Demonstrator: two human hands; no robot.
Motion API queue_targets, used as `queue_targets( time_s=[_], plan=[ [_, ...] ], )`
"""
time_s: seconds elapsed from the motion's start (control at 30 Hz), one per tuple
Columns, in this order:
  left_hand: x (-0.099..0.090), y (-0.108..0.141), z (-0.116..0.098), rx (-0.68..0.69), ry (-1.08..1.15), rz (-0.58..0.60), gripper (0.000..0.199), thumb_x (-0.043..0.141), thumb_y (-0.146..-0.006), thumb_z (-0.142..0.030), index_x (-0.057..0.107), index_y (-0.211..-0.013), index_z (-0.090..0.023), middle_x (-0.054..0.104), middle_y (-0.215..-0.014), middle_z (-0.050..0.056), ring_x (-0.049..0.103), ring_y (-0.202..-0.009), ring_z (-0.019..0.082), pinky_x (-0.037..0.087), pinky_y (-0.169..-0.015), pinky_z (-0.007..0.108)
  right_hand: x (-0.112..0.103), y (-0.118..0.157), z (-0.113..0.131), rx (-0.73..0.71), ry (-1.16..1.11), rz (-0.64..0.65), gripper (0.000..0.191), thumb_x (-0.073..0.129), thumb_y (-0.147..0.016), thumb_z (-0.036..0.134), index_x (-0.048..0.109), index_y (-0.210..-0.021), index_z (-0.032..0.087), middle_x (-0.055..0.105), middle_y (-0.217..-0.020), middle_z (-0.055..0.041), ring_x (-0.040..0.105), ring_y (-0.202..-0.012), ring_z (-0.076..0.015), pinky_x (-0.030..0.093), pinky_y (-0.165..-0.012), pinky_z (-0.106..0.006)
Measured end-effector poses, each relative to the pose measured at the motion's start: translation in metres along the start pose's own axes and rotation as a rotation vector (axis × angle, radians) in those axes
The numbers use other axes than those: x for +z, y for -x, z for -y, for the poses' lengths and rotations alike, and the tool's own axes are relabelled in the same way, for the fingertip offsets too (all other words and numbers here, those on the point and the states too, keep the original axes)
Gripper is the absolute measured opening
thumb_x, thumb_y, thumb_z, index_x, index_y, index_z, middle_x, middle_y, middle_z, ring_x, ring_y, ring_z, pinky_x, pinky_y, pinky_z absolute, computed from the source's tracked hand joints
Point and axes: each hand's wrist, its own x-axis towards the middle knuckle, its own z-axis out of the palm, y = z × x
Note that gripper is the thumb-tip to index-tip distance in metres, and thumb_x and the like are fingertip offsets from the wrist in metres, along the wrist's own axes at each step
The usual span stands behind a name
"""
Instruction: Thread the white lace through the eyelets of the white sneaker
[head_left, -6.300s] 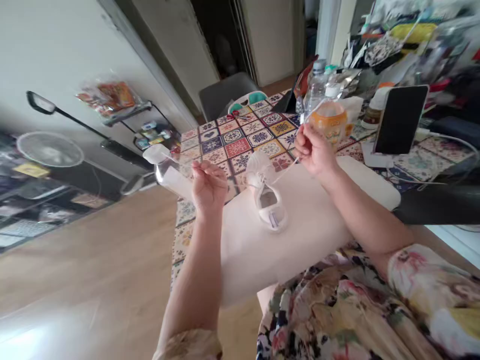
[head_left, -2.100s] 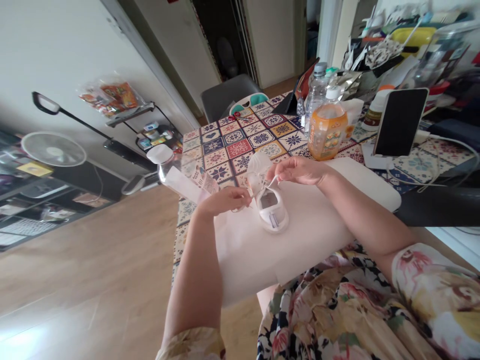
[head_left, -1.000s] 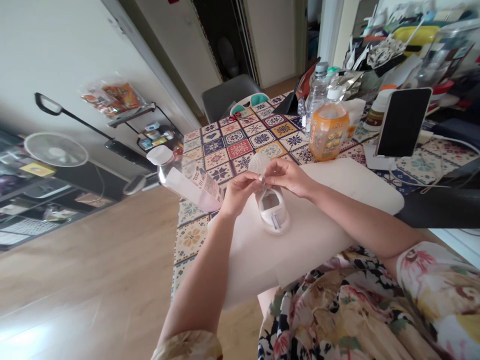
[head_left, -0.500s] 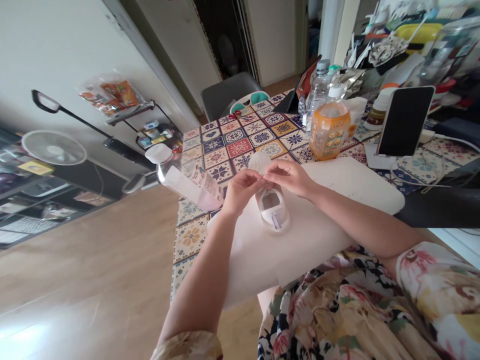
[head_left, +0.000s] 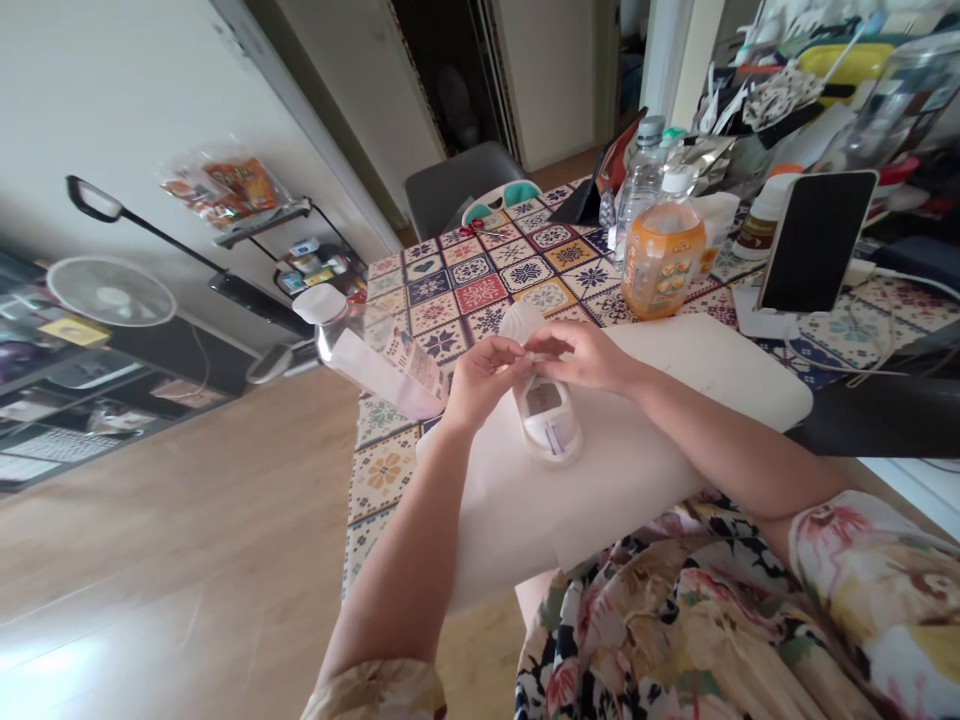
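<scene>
A small white shoe (head_left: 550, 428) stands on a white board (head_left: 660, 450) that lies across the table's near edge. Both of my hands meet just above the shoe's lace area. My left hand (head_left: 480, 378) pinches a white lace end, and my right hand (head_left: 585, 355) pinches the other lace end, fingertips nearly touching. The laces themselves are mostly hidden by my fingers. The shoe's toe (head_left: 521, 322) points away from me.
An orange juice bottle (head_left: 663, 255) and a clear water bottle (head_left: 637, 185) stand behind the board on the patterned tablecloth (head_left: 480, 290). A phone (head_left: 816, 240) leans on a stand at right. A clear bottle (head_left: 360, 345) lies at the table's left edge. Clutter fills the far right.
Earlier my hands were held up and apart, pulling the lace ends tight. They have since come down and together over the shoe, and have barely moved in the last second.
</scene>
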Motion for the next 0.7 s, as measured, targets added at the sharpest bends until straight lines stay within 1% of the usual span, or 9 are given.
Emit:
queue_targets(
  time_s=[0.1, 0.2, 0.3, 0.4, 0.47, 0.53, 0.6, 0.7],
  plan=[
    [-0.0005, 0.0, -0.0008, -0.02, -0.005, -0.012, 0.027, 0.084, -0.064, -0.035, 0.074, -0.083, -0.017, 0.071, -0.075, 0.003, 0.063, -0.068, 0.013, 0.049, -0.067, 0.026, -0.0004, -0.001, -0.0015, -0.043, 0.097, -0.036, 0.012, 0.071, -0.076, 0.029, 0.069, -0.081, 0.018, 0.067, -0.084, -0.0048, 0.061, -0.077, -0.0162, 0.047, -0.07, -0.028],
    [-0.0002, -0.0002, -0.001, -0.019, -0.019, -0.038, 0.025, 0.084, -0.064, -0.034, 0.076, -0.081, -0.018, 0.073, -0.075, 0.003, 0.063, -0.067, 0.013, 0.05, -0.066, 0.027, 0.0008, -0.0014, -0.0028, 0.013, 0.045, -0.022, 0.014, 0.07, -0.078, 0.031, 0.068, -0.078, 0.017, 0.067, -0.078, -0.0037, 0.061, -0.074, -0.0159, 0.046, -0.068, -0.028],
    [0.0007, -0.0011, -0.0009, -0.008, -0.041, -0.059, 0.024, 0.084, -0.064, -0.035, 0.077, -0.08, -0.018, 0.074, -0.077, 0.004, 0.064, -0.069, 0.014, 0.051, -0.067, 0.028, 0.0034, -0.0009, -0.0036, 0.099, -0.124, -0.027, 0.018, 0.073, -0.074, 0.03, 0.065, -0.086, 0.019, 0.068, -0.075, -0.0005, 0.062, -0.071, -0.0146, 0.047, -0.067, -0.027],
    [0.0013, -0.0024, -0.0006, -0.018, -0.044, -0.062, 0.025, 0.083, -0.064, -0.036, 0.077, -0.079, -0.018, 0.074, -0.075, 0.004, 0.063, -0.066, 0.014, 0.05, -0.065, 0.028, 0.0056, -0.0005, -0.0047, 0.175, -0.351, -0.039, 0.026, 0.076, -0.07, 0.024, 0.061, -0.091, 0.021, 0.069, -0.074, 0.0024, 0.063, -0.071, -0.0135, 0.048, -0.067, -0.026],
    [0.0013, -0.0033, -0.0004, -0.031, -0.039, -0.066, 0.025, 0.083, -0.064, -0.036, 0.077, -0.079, -0.018, 0.074, -0.074, 0.004, 0.063, -0.066, 0.014, 0.049, -0.064, 0.027, 0.0059, -0.0006, -0.0051, 0.21, -0.47, -0.027, 0.022, 0.074, -0.071, 0.022, 0.062, -0.088, 0.02, 0.069, -0.073, 0.0028, 0.064, -0.071, -0.0127, 0.049, -0.068, -0.025],
    [0.0011, -0.004, 0.0001, -0.039, -0.034, -0.072, 0.024, 0.083, -0.064, -0.036, 0.077, -0.078, -0.018, 0.074, -0.074, 0.004, 0.063, -0.066, 0.014, 0.049, -0.065, 0.027, 0.0055, -0.0008, -0.0047, 0.224, -0.528, 0.0, 0.018, 0.073, -0.07, 0.02, 0.063, -0.084, 0.019, 0.069, -0.075, 0.0021, 0.064, -0.072, -0.0121, 0.049, -0.07, -0.025],
    [0.0009, -0.0043, 0.001, -0.05, -0.028, -0.077, 0.023, 0.083, -0.063, -0.036, 0.077, -0.077, -0.018, 0.074, -0.074, 0.003, 0.063, -0.067, 0.014, 0.049, -0.066, 0.027, 0.0053, -0.0008, -0.0037, 0.225, -0.511, 0.036, 0.02, 0.074, -0.066, 0.019, 0.066, -0.084, 0.018, 0.069, -0.078, 0.0014, 0.063, -0.073, -0.0121, 0.048, -0.07, -0.025],
    [0.0015, -0.0046, 0.0021, -0.09, -0.008, -0.072, 0.024, 0.083, -0.062, -0.035, 0.076, -0.077, -0.018, 0.074, -0.073, 0.003, 0.063, -0.066, 0.014, 0.049, -0.065, 0.027, 0.0064, -0.0003, -0.0021, 0.183, -0.326, 0.02, 0.022, 0.078, -0.065, 0.024, 0.067, -0.083, 0.018, 0.063, -0.072, 0.0024, 0.056, -0.067, -0.0115, 0.043, -0.065, -0.025]
  ],
)
